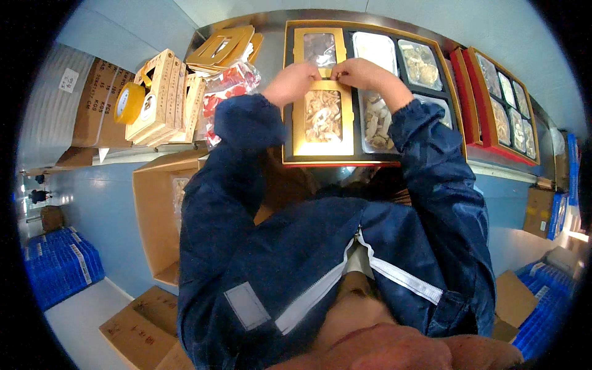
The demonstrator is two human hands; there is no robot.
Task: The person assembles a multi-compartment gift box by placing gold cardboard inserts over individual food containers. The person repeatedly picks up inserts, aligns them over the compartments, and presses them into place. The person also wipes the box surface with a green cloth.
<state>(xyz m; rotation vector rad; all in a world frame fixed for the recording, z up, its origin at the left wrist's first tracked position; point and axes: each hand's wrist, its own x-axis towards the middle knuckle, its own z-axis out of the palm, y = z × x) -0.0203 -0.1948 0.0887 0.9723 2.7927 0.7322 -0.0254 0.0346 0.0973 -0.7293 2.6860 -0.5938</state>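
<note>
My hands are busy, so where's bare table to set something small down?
A narrow steel strip shows between the gold card pile and the big gift box. Crowded: the left end, with patterned boxes, yellow tape and red-and-white packets; and the right, with red-sided boxes.

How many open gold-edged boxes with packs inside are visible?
2: the box beneath the left hand and right hand, and a second box to its right. The red piece between them shows no packs.

Packing workshop; cartons (140, 327), tape roll (132, 105)
</note>
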